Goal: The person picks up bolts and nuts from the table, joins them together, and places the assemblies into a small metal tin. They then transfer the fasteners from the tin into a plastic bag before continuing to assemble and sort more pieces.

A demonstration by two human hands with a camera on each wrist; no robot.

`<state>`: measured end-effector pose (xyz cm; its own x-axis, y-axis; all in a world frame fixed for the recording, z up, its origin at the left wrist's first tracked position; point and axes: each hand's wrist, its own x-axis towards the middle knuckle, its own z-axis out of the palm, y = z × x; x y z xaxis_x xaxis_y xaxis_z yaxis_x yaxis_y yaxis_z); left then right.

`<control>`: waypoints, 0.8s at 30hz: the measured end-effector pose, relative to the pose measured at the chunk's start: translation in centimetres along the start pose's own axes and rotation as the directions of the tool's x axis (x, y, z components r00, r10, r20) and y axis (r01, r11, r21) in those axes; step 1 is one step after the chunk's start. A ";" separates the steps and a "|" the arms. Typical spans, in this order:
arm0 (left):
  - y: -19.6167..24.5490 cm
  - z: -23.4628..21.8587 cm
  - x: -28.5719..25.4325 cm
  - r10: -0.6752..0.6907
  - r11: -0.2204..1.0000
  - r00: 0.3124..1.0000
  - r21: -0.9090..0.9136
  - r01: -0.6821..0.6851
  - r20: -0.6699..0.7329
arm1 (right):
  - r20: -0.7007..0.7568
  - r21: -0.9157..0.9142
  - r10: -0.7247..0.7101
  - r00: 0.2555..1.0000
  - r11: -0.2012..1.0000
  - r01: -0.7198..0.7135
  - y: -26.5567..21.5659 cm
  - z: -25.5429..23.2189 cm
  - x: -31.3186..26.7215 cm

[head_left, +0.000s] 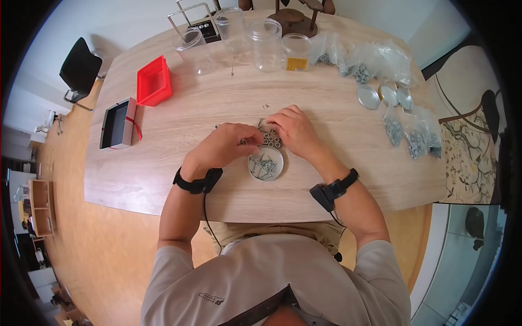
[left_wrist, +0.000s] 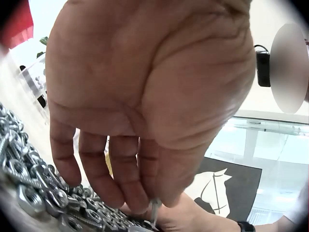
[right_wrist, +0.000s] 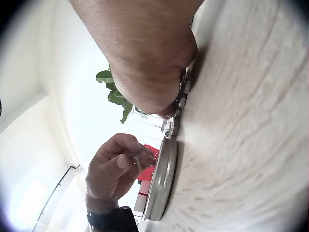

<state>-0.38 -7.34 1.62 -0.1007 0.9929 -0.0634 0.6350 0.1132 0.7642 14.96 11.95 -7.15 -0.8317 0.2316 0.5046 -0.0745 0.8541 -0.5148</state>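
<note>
My left hand (head_left: pixel 231 142) is over the left side of a round metal lid (head_left: pixel 251 168) that has several screws (head_left: pixel 265 167) in it. Between thumb and fingertip it pinches a screw (left_wrist: pixel 155 210), shown in the left wrist view. Just beyond the lid lies a pile of nuts (head_left: pixel 272 140) mixed with screws. My right hand (head_left: pixel 295 129) is at the far right of that pile, fingertips down among the pieces. In the right wrist view, the back of the hand hides what its fingers do. The lid's rim (right_wrist: pixel 164 181) stands low on the table there.
Clear plastic jars (head_left: pixel 265 46) stand at the back. A red basket (head_left: pixel 154 81) and an open box (head_left: pixel 118 125) are to the left. On the right lie bags of hardware (head_left: pixel 392 127) and more metal lids (head_left: pixel 368 96).
</note>
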 end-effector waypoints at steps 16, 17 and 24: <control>-3.3 1.0 1.2 -0.003 0.902 0.966 0.417 0.114 -0.257 | 0.135 0.248 -0.119 0.984 0.965 0.083 -2.6 -1.6 0.0; -3.3 1.1 1.2 -0.013 0.893 0.966 0.431 0.128 -0.259 | 0.095 0.137 -0.069 0.993 0.989 0.055 -2.0 -1.4 0.0; -3.7 1.0 1.0 -0.011 0.862 0.948 0.478 0.171 -0.319 | 0.017 -0.057 0.099 0.995 0.994 -0.098 0.7 -1.4 -0.7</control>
<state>-2.01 -6.74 -1.89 -0.3469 0.9280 0.1363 0.8960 0.2849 0.3407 16.23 13.06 -6.86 -0.8443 0.3070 0.4393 0.0385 0.8523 -0.5217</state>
